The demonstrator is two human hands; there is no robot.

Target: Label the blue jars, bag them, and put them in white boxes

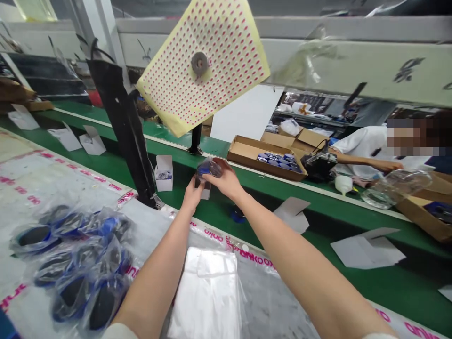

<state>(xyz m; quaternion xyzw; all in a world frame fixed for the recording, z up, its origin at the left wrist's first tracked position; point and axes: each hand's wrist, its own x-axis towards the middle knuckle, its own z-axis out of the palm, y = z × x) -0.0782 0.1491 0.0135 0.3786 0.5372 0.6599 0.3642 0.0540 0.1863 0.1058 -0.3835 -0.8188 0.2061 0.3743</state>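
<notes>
The wrapped blue item (pixel 208 168) was up over the green conveyor (pixel 226 207), just above a small white box (pixel 205 192), between the person's two hands. Its clear wrap caught the light and blurred its outline, but its long axis seemed to run roughly sideways across the view, one end toward each hand; which end was the front could not be made out. The right hand (pixel 228 180) had its fingers clamped on the item's right side. The left hand (pixel 191 195) was at its lower left, and whether those fingers gripped the item or the box could not be told. An open white carton (pixel 164 174) stood upright to the left on the conveyor, with more open cartons along it both ways. Nearer the person, the pale surface (pixel 275 287), edged with pink-lettered tape, carried a stack of white bags (pixel 208 292) and, at left, a heap of bagged blue-and-black pieces (pixel 81 259). Above hung a yellow sheet (pixel 212 56) of red dots; beyond, a cardboard tray (pixel 247 153) held blue-rimmed pieces, and a co-worker (pixel 370 141) in white reached over a bench at right.
</notes>
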